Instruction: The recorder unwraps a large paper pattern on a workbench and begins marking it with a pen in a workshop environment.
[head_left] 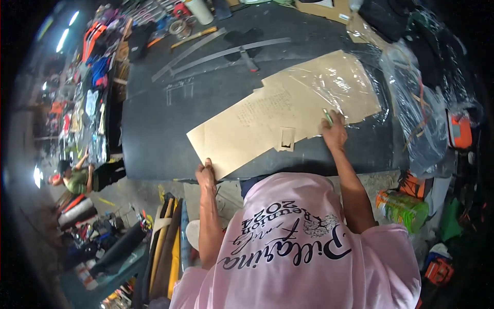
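A long tan paper pattern (231, 126) with stepped edges and handwriting lies slantwise on a dark worktable. My left hand (206, 175) pinches its near left corner, thumb on top and fingers beneath. Between the fingers of my right hand (334, 133) is a green pen (328, 116), above the sheet's near right edge. Clear plastic film (334, 82) covers the right part of the paper. Just left of my right hand sits a small tan card (287, 145) with a cutout, at the pattern's near edge.
Beyond the pattern lie clear rulers (231, 51), a dark-bladed tool with a red tip (250, 63) and a wooden stick (194, 37) on the dark tabletop (149, 129). Bundled clear plastic (411, 103) hangs at the right. Fabric rolls (164, 242) stand lower left; another person (80, 177) is far left.
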### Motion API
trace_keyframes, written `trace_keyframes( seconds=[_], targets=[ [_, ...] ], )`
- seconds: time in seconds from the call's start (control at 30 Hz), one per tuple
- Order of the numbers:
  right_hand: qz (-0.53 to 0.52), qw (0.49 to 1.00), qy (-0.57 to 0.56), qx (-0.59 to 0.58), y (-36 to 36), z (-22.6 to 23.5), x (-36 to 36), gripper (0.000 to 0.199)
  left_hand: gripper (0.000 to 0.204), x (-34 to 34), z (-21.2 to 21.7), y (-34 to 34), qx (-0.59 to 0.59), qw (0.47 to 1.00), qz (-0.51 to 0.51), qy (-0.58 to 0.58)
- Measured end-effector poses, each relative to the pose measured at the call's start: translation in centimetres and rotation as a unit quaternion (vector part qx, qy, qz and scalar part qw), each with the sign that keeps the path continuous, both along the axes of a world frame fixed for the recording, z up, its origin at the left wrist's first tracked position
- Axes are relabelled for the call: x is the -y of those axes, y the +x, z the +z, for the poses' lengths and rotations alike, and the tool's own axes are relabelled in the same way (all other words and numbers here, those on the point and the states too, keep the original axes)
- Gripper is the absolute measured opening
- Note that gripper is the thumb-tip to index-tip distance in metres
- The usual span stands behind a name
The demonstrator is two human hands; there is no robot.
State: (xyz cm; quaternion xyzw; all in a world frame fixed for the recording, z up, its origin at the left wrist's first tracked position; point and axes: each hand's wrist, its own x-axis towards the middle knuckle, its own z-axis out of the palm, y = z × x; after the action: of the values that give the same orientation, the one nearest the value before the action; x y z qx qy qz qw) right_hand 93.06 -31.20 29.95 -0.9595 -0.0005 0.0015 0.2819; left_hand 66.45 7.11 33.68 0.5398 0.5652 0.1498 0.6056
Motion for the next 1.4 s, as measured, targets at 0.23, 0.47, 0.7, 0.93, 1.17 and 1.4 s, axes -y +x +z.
trace_keyframes(
  seconds=[0.23, 0.47, 0.7, 0.93, 1.17, 1.4],
  targets=[
    [0.113, 0.991, 0.067, 0.024, -3.9, 3.6, -4.8, 0.044, 0.016, 1.1, -1.0, -0.8, 0.08, 0.991, 0.088, -0.057],
    [0.244, 0.969, 0.044, 0.004, -6.7, 3.1, -10.7, 0.066, 0.009, 1.3, -1.8, -2.0, 0.134, 0.987, 0.074, -0.054],
    [0.224, 0.972, 0.012, -0.067, -5.6, 1.3, -10.1, 0.056, 0.02, 1.6, -2.5, -5.6, 0.105, 0.98, 0.167, -0.016],
    [0.157, 0.983, 0.031, -0.084, -5.0, 2.0, -11.7, 0.055, 0.051, 1.7, -4.7, -8.5, 0.011, 0.995, 0.094, 0.008],
    [0.137, 0.988, 0.044, -0.051, -3.4, -1.1, -11.9, 0.032, 0.073, 2.2, -5.5, -7.2, -0.051, 0.996, 0.062, -0.047],
    [0.139, 0.989, 0.055, -0.018, -2.3, 1.2, -10.4, 0.021, 0.07, 2.5, -5.1, -8.7, -0.073, 0.994, 0.037, -0.069]
  ],
)
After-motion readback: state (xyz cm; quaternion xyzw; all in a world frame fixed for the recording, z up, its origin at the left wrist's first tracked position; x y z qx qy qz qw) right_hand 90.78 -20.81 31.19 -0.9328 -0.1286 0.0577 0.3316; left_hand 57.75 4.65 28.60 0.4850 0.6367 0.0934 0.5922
